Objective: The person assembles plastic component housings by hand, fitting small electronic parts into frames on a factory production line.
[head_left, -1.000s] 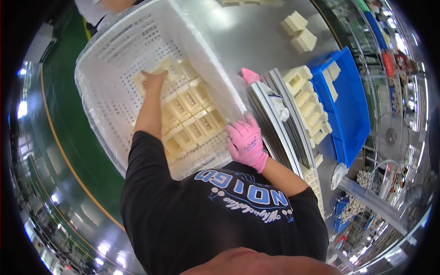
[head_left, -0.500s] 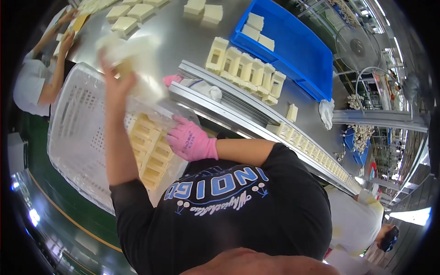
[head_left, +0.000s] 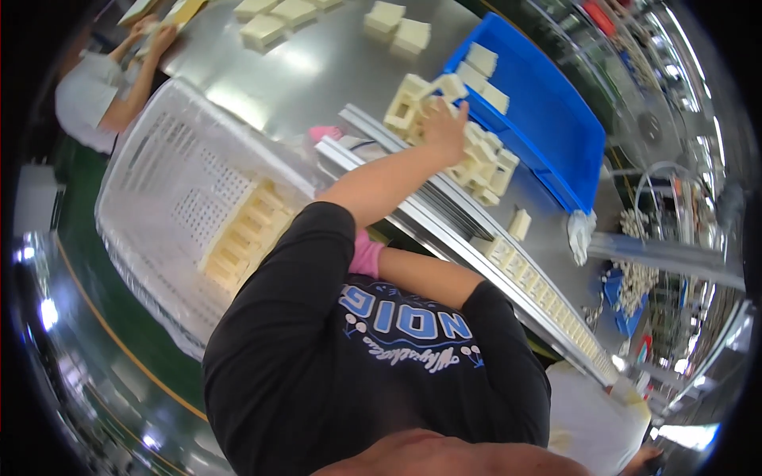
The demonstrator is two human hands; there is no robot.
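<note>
My bare left hand [head_left: 444, 135] reaches across the metal rail to a row of cream rectangular plastic frames [head_left: 409, 101]. Its fingers are closed around some of these frames, which sit tilted against each other. Just below my left forearm, my right hand [head_left: 367, 254] shows only as a bit of pink glove; the fingers are hidden. Beside it stands a white perforated basket [head_left: 171, 163] lined with clear plastic. More cream frames [head_left: 250, 230] lie in rows inside, partly covered by my left sleeve.
A blue bin [head_left: 548, 119] with a few cream blocks stands beyond the frames. The double metal rail [head_left: 444, 230] runs to the lower right, with a long line of cream parts [head_left: 540, 289]. Stacks of cream pieces [head_left: 294, 12] sit on the steel table. A co-worker's hands [head_left: 155, 40] work at upper left.
My left hand has left the basket side, where it held a blurred pale sheet-like thing, and crossed right onto the frames. Those frames now sit less evenly. My right glove has become mostly covered.
</note>
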